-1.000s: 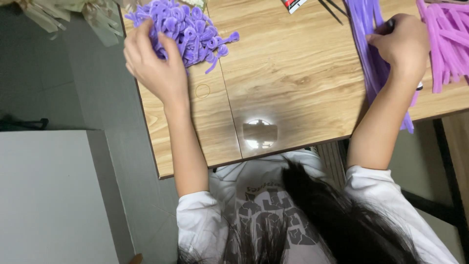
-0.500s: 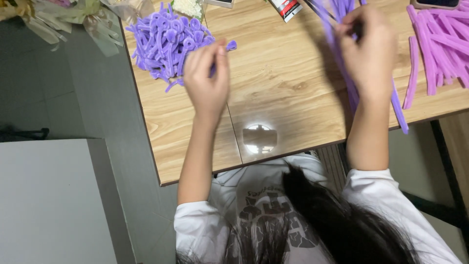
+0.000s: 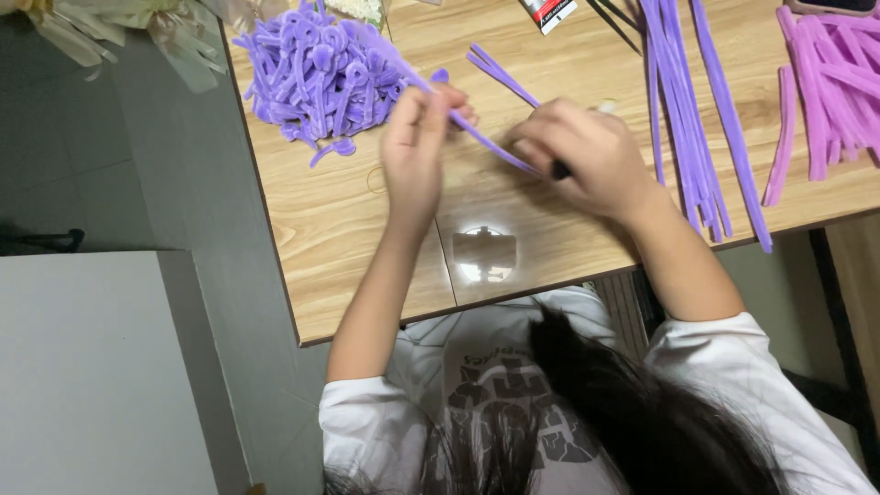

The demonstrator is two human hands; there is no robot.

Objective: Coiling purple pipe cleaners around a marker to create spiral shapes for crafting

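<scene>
While both hands are raised just above the wooden table [image 3: 568, 82], 1 purple pipe cleaner [image 3: 490, 142] is held between them. The left hand [image 3: 417, 147] is closed, its fingertips [image 3: 438, 105] pinched on the stem. The right hand [image 3: 577, 156] is curled shut around the stem's lower end, together with a small dark object that cannot be made out. The stem's long axis is set diagonally, from upper left near the pile of curled purple pieces [image 3: 316, 73] down to lower right. A bundle of straight purple pipe cleaners [image 3: 683, 110] and some pink pipe cleaners [image 3: 830, 82] are laid further right.
</scene>
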